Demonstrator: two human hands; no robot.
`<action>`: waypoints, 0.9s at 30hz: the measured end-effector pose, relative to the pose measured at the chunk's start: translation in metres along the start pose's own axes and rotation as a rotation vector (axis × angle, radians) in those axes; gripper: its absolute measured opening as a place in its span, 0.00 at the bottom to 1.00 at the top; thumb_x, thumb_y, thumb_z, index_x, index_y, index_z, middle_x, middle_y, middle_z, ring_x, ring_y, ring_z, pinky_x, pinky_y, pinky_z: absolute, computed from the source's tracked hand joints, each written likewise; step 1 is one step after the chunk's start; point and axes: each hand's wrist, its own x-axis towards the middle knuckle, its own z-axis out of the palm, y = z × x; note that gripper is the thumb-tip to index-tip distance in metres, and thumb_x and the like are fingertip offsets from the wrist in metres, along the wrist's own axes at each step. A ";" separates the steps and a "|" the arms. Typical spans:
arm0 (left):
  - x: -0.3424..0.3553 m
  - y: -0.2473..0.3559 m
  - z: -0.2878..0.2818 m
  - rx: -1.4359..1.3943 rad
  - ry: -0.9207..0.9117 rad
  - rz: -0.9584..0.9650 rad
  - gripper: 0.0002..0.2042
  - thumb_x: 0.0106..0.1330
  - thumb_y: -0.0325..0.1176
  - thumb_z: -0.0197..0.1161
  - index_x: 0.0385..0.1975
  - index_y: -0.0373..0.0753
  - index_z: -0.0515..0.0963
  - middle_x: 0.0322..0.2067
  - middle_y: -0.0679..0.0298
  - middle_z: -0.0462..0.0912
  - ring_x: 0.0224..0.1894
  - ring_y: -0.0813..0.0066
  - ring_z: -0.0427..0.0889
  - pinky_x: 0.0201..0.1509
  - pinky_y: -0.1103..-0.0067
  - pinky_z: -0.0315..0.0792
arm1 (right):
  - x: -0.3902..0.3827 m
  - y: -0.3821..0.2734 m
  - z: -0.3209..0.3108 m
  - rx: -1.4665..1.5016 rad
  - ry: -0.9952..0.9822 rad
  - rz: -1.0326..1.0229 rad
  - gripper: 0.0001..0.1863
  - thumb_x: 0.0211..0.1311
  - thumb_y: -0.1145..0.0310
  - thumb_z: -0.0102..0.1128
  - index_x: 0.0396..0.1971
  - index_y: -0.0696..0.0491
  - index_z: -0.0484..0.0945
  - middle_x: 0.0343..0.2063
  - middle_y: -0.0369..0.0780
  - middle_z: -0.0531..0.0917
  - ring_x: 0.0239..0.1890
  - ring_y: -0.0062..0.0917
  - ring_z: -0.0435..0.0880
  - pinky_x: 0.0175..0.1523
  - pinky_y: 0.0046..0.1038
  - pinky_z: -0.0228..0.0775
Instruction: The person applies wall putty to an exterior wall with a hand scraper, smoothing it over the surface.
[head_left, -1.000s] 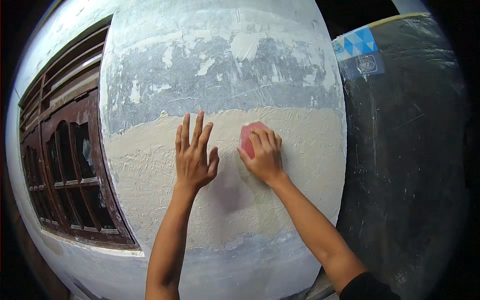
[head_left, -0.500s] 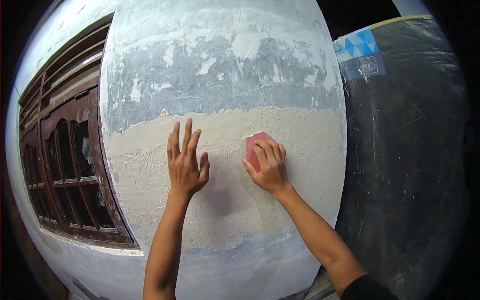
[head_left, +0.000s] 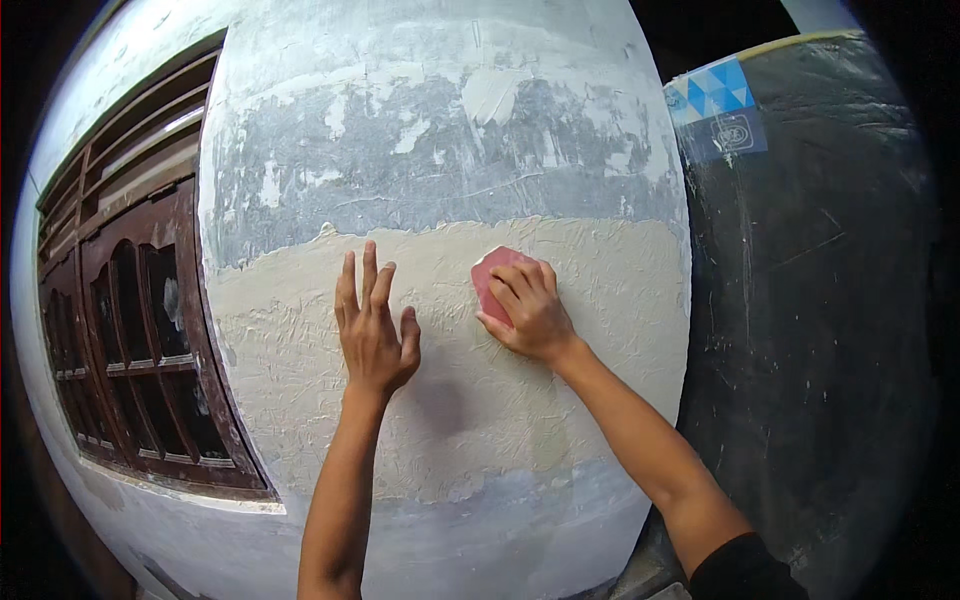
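Right hand (head_left: 528,312) presses a small reddish sanding pad (head_left: 492,277) flat against the wall (head_left: 450,130); grip closed over the pad, fingers spread on top, only its upper-left corner showing. The pad sits on the beige, rough filler band (head_left: 300,330), just under the edge where it meets the grey patchy plaster (head_left: 420,170) above. Left hand (head_left: 372,325) lies flat on the same band, at about 9 o'clock of the pad, open palm, fingers together and pointing up, holding nothing, apart from the right hand.

Change over the last second: the pad has slid a little toward 3 o'clock and slightly down, then back up; the left hand has shifted toward 9 o'clock and its fingers have closed together from a spread. Reads as short rubbing strokes along the top of the beige band, left hand feeling or bracing the surface. No visible change in wall texture yet.

Dark brown wooden window frame (head_left: 130,350) at 9 o'clock of the hands; dark sheet (head_left: 820,350) with a blue-and-white patterned label (head_left: 715,95) at 3 o'clock.
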 end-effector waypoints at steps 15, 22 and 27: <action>0.012 0.022 0.001 -0.060 0.035 0.076 0.32 0.65 0.28 0.57 0.71 0.43 0.60 0.77 0.49 0.59 0.79 0.44 0.53 0.78 0.52 0.50 | -0.039 0.014 -0.016 -0.004 -0.161 -0.123 0.29 0.51 0.54 0.77 0.50 0.54 0.78 0.54 0.40 0.76 0.62 0.39 0.71 0.65 0.55 0.59; 0.013 0.033 0.016 -0.082 -0.007 0.018 0.33 0.63 0.27 0.58 0.71 0.42 0.61 0.76 0.48 0.60 0.78 0.43 0.54 0.77 0.53 0.51 | -0.013 0.024 -0.010 -0.020 -0.054 -0.073 0.29 0.51 0.55 0.77 0.49 0.54 0.78 0.55 0.41 0.75 0.63 0.39 0.71 0.65 0.53 0.59; 0.003 0.025 0.008 -0.063 -0.004 0.058 0.34 0.61 0.26 0.59 0.71 0.42 0.61 0.77 0.49 0.59 0.79 0.44 0.53 0.78 0.54 0.51 | -0.032 0.026 -0.021 -0.003 -0.115 -0.065 0.29 0.52 0.55 0.76 0.50 0.54 0.78 0.55 0.41 0.75 0.63 0.39 0.70 0.65 0.53 0.58</action>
